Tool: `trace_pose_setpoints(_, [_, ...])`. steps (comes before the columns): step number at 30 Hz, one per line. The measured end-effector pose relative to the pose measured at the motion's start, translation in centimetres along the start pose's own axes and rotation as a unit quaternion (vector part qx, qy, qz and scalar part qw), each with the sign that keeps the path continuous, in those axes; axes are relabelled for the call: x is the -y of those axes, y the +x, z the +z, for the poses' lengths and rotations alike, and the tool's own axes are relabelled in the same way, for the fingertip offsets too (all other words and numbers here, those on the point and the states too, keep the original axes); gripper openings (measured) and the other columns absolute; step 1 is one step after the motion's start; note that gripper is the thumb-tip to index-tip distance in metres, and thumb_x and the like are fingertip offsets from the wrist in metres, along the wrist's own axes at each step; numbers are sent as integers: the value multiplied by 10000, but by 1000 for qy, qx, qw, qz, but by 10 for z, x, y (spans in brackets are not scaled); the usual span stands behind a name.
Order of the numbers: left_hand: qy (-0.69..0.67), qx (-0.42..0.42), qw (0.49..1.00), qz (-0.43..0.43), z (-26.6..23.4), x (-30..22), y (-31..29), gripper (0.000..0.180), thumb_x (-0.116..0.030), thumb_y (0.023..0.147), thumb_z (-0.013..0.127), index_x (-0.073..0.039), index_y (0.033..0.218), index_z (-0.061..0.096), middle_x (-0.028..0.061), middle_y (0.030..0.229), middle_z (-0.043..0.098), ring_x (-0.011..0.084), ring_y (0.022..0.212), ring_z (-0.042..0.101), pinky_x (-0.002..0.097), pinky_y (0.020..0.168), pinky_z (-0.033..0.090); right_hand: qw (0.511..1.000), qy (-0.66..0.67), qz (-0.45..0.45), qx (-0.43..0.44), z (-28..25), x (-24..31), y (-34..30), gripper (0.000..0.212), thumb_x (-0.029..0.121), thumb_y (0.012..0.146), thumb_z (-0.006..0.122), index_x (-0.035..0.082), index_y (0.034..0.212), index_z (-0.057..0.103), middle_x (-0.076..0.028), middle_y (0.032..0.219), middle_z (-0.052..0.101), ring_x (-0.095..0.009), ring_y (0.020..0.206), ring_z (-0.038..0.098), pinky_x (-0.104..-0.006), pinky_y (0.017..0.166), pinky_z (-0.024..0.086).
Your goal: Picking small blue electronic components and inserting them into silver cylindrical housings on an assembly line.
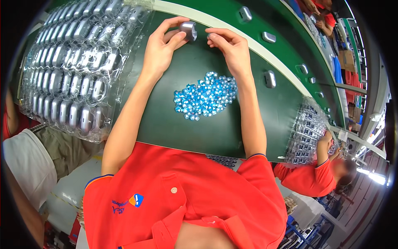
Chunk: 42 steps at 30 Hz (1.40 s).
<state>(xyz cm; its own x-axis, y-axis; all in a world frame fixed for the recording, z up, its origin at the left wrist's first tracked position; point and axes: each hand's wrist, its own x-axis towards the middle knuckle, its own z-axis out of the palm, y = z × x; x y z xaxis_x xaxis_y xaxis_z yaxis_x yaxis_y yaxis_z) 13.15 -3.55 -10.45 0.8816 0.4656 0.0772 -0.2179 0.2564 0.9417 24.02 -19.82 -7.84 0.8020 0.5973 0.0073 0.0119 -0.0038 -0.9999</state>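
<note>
Over the far side of the dark green table, my left hand [166, 41] grips a grey rounded plastic shell [189, 30] between thumb and fingers, its hollow side turned to the right. A short gap to the right, my right hand [229, 43] pinches a tiny piece [209, 36], too small and too covered by the fingertips to name. Between my forearms lies a loose pile of small shiny blue pieces [205, 97] on the table [182, 135].
A clear plastic tray [74, 68] with rows of grey shells stands at left. Beyond a pale rail, a green belt [286, 52] carries spaced grey shells. One shell [270, 79] lies right of my right arm. Another tray [306, 133] and a co-worker in red [309, 178] are at right.
</note>
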Motion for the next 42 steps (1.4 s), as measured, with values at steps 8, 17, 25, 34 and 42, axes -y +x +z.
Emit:
trace_pose_setpoints(8, [8,52,998,36,2,-6,-4,312,20,942,584,-23,1250,596,85,1166,643,180,1084,634,306,963,533,1000,-17,2,18,8,-10,-2,226,90,893,689,-41,1069,640,-73,887,700,-118,793,655,-231,761,520])
trace_pose_setpoints(17, [208,98,955,186,5,-9,-2,263,69,863,628,-5,1110,681,96,1147,663,202,1063,647,311,905,534,995,-73,41,48,5,-9,-2,219,55,889,663,-43,1080,626,-84,875,703,-133,780,661,-236,741,524])
trace_pose_setpoints(25, [271,110,924,245,13,-24,-16,273,101,842,631,0,1086,700,119,1152,675,203,1103,638,317,919,531,998,-43,18,37,17,-10,-10,225,39,921,605,-52,1125,633,-114,921,707,-149,801,674,-252,756,545])
trace_pose_setpoints(34, [236,-15,958,159,1,-63,-36,288,52,850,650,-46,1114,714,102,1093,667,193,975,657,296,795,557,994,-29,84,65,1,11,46,259,124,981,567,-26,1174,653,-127,974,718,-191,821,701,-279,719,562])
trace_pose_setpoints(42, [197,-48,973,109,-4,-61,-45,310,46,867,651,-53,1156,705,89,1096,659,164,985,647,275,805,546,839,-530,-36,-118,73,-4,187,254,123,876,617,-52,1051,669,-270,975,685,-452,929,665,-459,864,544])
